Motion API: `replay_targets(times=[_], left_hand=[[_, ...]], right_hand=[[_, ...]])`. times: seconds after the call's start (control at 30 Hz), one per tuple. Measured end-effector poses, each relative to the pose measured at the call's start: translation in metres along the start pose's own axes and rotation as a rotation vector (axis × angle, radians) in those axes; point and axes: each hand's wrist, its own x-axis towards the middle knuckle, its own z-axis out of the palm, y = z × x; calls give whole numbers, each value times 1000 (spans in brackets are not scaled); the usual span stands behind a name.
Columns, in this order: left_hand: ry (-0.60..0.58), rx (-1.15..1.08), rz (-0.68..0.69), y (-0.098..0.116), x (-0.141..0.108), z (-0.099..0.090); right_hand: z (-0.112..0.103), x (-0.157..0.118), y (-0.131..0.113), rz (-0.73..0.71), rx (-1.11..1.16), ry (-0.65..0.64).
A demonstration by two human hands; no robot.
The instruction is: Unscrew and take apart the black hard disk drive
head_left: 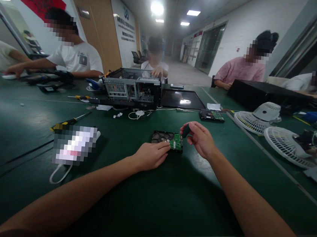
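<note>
On the green table in front of me lies a hard drive (177, 141) with its green circuit board facing up. My left hand (151, 156) holds it at the near edge, fingertips resting on the board and thumb side low. Just above the drive's right end is my right hand (200, 140), its thumb and fingers pinching a small dark, flat piece (186, 130). What kind of piece it is cannot be made out. The far left part of the drive shows a dark, rounded pattern.
An opened computer case (133, 89) stands behind, beside a black panel (181, 99). A second hard drive (212, 116) lies to the right, near white fan parts (257, 117). At left are a screwdriver (67, 123) and a lit phone (76, 145) with a cable. Several people sit around the table.
</note>
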Motion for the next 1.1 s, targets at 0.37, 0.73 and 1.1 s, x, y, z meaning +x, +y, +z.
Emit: replay_targets(times=[0.37,0.73,1.1], left_hand=[[-8,0,-3,0,0,-1],[0,2,-1,-1,0,1],[12,-4,4,-1,0,1]], right_hand=[[-2,1,1,-17,43,-9],[-5,4,4,35,95,8],[-3,3,1,-4,64,28]])
